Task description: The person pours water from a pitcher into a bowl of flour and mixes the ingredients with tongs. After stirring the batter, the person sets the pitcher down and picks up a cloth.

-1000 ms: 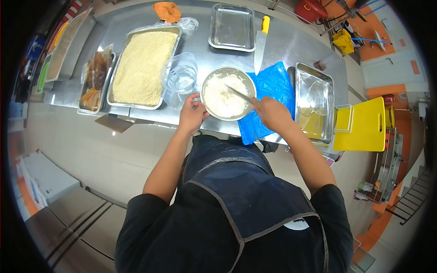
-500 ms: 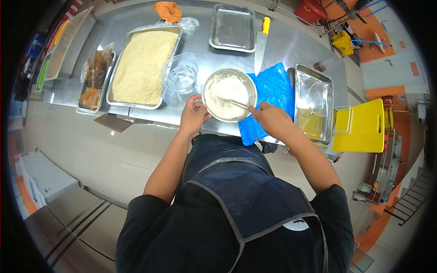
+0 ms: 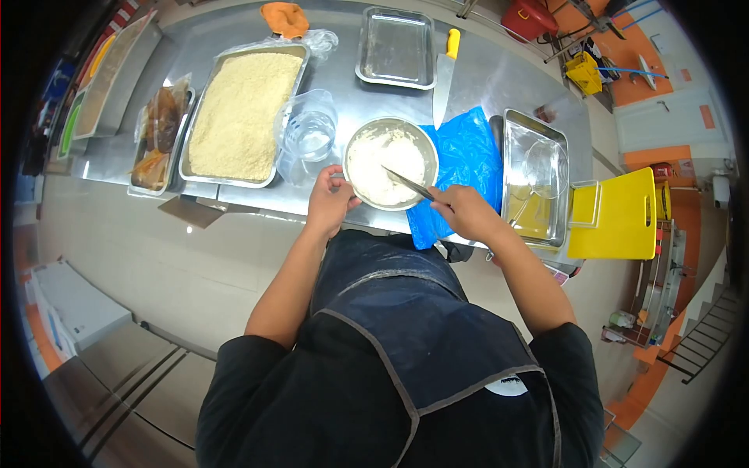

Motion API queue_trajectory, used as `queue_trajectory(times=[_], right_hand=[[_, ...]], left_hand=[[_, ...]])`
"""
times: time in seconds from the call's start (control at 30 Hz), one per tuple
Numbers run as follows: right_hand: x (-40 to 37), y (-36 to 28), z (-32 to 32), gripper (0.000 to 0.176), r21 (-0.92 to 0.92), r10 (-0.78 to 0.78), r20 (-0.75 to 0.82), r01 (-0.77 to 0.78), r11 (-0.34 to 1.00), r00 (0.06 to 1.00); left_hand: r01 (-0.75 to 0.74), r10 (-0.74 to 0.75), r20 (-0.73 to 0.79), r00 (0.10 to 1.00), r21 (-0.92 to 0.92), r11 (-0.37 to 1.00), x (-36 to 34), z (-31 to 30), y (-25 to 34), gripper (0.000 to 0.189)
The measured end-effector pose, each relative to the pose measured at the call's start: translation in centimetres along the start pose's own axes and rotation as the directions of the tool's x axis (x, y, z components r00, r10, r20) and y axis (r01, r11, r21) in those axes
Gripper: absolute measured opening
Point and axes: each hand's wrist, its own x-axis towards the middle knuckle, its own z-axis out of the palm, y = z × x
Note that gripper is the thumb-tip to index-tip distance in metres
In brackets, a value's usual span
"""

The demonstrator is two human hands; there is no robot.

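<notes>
A metal bowl [image 3: 431, 168] of thick, off-white batter [image 3: 382, 160] stands at the table's front edge. My left hand [image 3: 329, 204] grips its left rim, thumb and fingers curled there. In my right hand [image 3: 466, 210], at the bowl's right side, is a slim metal utensil [image 3: 409, 184] that looks like tongs. Its tip reaches into the batter and its far end is hidden by my fingers. A blue plastic bag [image 3: 470, 160] lies right of the bowl, partly under my right hand. A clear plastic jug [image 3: 308, 132] with water-like liquid stands to the left.
A big tray of pale crumbs [image 3: 246, 113] lies left, with a smaller tray of brown bagged food [image 3: 162, 129] beyond. A yellow-handled knife [image 3: 445, 82] and a metal tray [image 3: 395, 48] lie at the back. Right are another metal tray [image 3: 511, 179] and a yellow board [image 3: 616, 214].
My right hand has moved slightly right and down, and the utensil now slants more steeply across the batter. My left hand stays on the bowl's rim.
</notes>
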Motion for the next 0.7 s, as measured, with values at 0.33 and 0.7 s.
queue_trajectory(times=[0.33, 0.7], right_hand=[[-0.3, -2.4, 0.5, 0.038, -0.186, 0.136, 0.014, -0.131, 0.974, 0.991], [-2.3, -5.5, 0.5, 0.037, -0.181, 0.160, 0.043, -0.150, 0.972, 0.986]], left_hand=[[0.019, -0.020, 0.028, 0.999, 0.026, 0.999, -0.2, 0.8, -1.5, 0.027], [0.065, -0.059, 0.088, 0.994, -0.069, 0.996, -0.7, 1.1, -2.3, 0.019]])
